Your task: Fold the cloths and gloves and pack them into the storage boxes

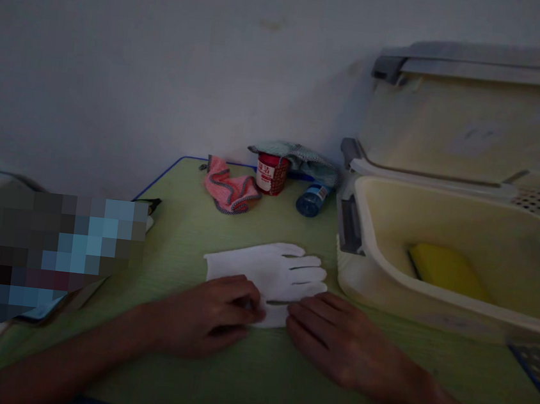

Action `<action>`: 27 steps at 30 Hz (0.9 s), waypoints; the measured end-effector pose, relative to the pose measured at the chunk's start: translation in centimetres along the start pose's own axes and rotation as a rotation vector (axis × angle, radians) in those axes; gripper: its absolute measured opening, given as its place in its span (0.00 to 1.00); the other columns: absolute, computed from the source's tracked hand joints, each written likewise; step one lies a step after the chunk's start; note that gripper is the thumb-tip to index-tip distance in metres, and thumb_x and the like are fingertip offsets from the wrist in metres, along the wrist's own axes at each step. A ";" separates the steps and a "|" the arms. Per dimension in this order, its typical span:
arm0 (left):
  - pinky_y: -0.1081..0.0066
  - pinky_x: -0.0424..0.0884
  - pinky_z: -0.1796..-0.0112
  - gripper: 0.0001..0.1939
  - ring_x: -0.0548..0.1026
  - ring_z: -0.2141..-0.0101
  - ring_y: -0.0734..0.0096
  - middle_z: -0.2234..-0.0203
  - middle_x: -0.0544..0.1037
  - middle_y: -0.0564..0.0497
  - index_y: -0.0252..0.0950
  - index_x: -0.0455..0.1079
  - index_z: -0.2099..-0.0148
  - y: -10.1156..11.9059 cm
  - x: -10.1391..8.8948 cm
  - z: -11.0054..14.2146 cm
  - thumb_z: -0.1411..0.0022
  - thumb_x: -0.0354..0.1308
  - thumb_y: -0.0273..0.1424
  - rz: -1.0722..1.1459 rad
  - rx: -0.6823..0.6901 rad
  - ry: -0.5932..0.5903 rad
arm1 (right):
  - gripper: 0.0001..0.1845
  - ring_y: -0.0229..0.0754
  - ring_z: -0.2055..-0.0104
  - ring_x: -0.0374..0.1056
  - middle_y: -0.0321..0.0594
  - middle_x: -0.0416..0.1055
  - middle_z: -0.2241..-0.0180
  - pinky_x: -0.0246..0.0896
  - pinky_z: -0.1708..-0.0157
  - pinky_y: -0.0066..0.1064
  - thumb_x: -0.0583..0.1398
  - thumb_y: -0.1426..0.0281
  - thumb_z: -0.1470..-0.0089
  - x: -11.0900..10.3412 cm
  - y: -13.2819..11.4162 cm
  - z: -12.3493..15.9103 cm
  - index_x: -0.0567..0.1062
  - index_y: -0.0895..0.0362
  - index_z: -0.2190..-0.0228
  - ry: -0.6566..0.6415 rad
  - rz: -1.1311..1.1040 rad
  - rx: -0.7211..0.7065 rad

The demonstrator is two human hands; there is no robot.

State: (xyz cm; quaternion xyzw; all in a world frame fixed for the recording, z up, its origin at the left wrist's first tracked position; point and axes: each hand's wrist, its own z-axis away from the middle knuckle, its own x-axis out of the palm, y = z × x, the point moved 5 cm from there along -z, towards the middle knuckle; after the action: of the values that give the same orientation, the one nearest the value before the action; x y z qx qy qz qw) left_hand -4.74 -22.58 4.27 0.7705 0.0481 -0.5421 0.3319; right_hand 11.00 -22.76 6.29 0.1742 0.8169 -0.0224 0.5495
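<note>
Nearest us, our left hand (209, 316) and right hand (340, 338) touch the white glove (256, 268) lying flat on the green worktop (174, 237); we cannot tell whether either hand's fingers pinch it. Beyond sit a pink cloth (232, 190) and red container (271, 181).

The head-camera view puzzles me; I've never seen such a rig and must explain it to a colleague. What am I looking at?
There is no robot here: these are a person's bare hands, seen by a camera worn on their head, looking forward and down. The left hand and right hand both touch a white glove lying flat on the green tabletop; whether either grips it is unclear. Behind are a pink cloth, a red container with a bluish cloth over it, and a blue bottle. At right, an open bin holds something yellow.
</note>
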 end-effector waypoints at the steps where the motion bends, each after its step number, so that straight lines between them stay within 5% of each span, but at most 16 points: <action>1: 0.73 0.66 0.54 0.10 0.69 0.57 0.70 0.60 0.71 0.45 0.32 0.69 0.56 -0.1 0.0 0.1 0.39 0.51 0.23 0.019 -0.004 -0.003 | 0.18 0.40 0.74 0.66 0.39 0.72 0.75 0.60 0.74 0.32 0.46 0.77 0.39 -0.1 -0.1 -0.1 0.73 0.61 0.72 0.019 0.014 -0.010; 8: 0.72 0.67 0.54 0.10 0.70 0.57 0.70 0.60 0.72 0.44 0.32 0.69 0.56 -0.1 -0.2 0.1 0.38 0.48 0.23 0.106 -0.034 0.007 | 0.18 0.37 0.80 0.65 0.41 0.75 0.75 0.60 0.80 0.28 0.47 0.78 0.40 -0.7 -0.3 -0.3 0.73 0.60 0.75 0.185 -0.063 0.036; 13: 0.73 0.70 0.61 0.10 0.72 0.63 0.73 0.64 0.74 0.49 0.34 0.65 0.56 -1.7 0.1 0.4 0.39 0.48 0.22 0.360 -0.286 0.140 | 0.17 0.39 0.69 0.72 0.45 0.77 0.68 0.69 0.70 0.28 0.45 0.76 0.38 -1.3 -0.3 -0.8 0.73 0.63 0.64 0.234 -0.251 0.155; 18: 0.71 0.70 0.61 0.21 0.73 0.62 0.74 0.61 0.74 0.50 0.38 0.55 0.44 -2.0 0.4 0.4 0.40 0.48 0.23 0.582 -0.383 0.160 | 0.19 0.39 0.59 0.72 0.46 0.75 0.59 0.69 0.59 0.29 0.45 0.72 0.37 0.0 -0.4 -1.1 0.66 0.63 0.49 0.064 -0.437 0.273; 23: 0.69 0.69 0.59 0.29 0.72 0.61 0.70 0.61 0.73 0.49 0.36 0.53 0.44 -1.2 -0.1 -0.1 0.47 0.56 0.26 0.694 -0.431 0.109 | 0.16 0.45 0.44 0.62 0.51 0.62 0.44 0.62 0.49 0.38 0.48 0.74 0.40 1.0 -0.9 -1.3 0.68 0.60 0.52 -0.056 -0.553 0.262; 27: 0.70 0.68 0.65 0.24 0.70 0.67 0.72 0.68 0.72 0.52 0.35 0.56 0.48 -1.2 -0.3 -0.5 0.47 0.56 0.31 0.652 -0.484 0.164 | 0.22 0.42 0.42 0.58 0.48 0.58 0.42 0.58 0.45 0.39 0.46 0.71 0.38 1.9 -0.6 -1.4 0.57 0.57 0.42 -0.221 -0.823 0.470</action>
State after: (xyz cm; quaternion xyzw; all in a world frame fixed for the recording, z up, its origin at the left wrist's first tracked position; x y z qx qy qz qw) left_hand -4.96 -21.30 4.07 0.6856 -0.0460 -0.3184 0.6530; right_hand 8.95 -22.48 5.08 -0.0472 0.7277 -0.4400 0.5241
